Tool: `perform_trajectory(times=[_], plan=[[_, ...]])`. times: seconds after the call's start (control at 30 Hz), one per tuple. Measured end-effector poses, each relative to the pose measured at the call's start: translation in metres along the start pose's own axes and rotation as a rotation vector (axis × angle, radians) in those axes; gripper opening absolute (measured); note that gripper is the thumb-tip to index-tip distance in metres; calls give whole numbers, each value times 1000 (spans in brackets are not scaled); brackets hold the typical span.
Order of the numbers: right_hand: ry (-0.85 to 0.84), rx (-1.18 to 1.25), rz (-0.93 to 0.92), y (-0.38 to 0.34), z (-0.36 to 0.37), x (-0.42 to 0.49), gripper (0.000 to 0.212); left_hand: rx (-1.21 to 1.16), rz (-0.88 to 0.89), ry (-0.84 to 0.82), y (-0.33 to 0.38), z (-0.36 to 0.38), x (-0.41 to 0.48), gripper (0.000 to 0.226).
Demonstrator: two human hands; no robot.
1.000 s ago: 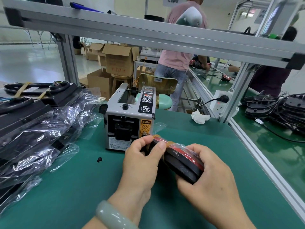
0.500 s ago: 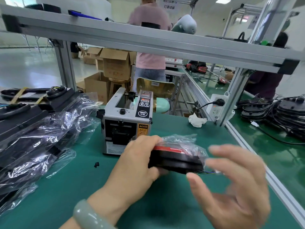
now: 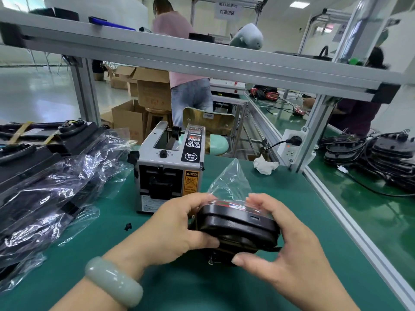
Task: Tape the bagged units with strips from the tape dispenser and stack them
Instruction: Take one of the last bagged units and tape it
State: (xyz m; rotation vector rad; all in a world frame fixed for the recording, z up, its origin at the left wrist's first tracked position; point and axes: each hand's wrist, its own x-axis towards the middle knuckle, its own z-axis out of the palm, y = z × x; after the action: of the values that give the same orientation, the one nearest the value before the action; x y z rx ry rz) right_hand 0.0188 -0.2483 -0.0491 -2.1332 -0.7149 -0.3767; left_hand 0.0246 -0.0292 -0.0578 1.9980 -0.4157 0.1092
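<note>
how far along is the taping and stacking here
Done: a pile of bagged units lies at left, though tape on them can't be made out. In hand: left hand and right hand grip one unit before the dispenser, its bag flap standing loose. Left: tape that flap down and stack the unit.

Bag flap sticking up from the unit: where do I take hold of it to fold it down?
Probably pinch the bag flap near its pointed top, coming from above. It stands upright and free over the unit, while the left hand and right hand grip the unit's two ends, crowding the flap's base.
</note>
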Motion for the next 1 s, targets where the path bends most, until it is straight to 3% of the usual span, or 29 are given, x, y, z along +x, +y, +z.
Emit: perform_trajectory(times=[0.1,0.2,0.33,0.43,0.6,1.0], plan=[[14,76,-6,0,2,2,63,-80,-68,-11,-4,2,-1,67],[149,2,-67,1,5,2,56,-133,-175,41,-6,4,-7,69],[347,-283,-161,6,14,3,66,-363,-391,506,-11,-8,-8,18],[394,-396,-128,9,19,4,74,-440,-538,748,-17,-19,-1,13],[382,-410,-123,9,23,3,78,-613,-704,764,-17,-29,17,17],[349,-459,-107,6,30,1,68,-740,-718,908,-22,-29,37,15]])
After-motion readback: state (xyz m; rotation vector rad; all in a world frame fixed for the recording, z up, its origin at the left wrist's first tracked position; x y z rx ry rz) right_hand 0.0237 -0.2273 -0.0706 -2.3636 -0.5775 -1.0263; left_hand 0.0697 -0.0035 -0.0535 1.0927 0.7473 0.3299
